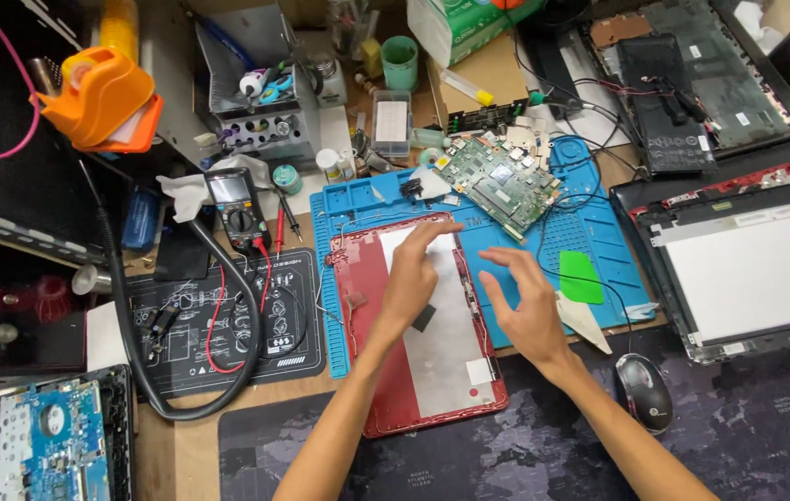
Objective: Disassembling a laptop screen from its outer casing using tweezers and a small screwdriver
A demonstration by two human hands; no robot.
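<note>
Closest to me, one black computer mouse (643, 391) sits on the dark desk pad (747, 436). My left hand (411, 278) lies flat on the red laptop lid (418, 320), fingers open on its grey inner panel, which bears a small black square label and a white one. My right hand (527, 304) hovers just beside it, spread, holding nothing. The lid rests on the blue repair mat (590, 227), where a green square card (580, 276) and one green circuit board (499, 183) lie. Farther off, a grey organiser tray (261, 111) holds scissors and small tools, near a green cup (400, 62).

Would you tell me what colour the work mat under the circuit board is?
The work mat is blue, seen best in the head view, under the green circuit board.
</note>
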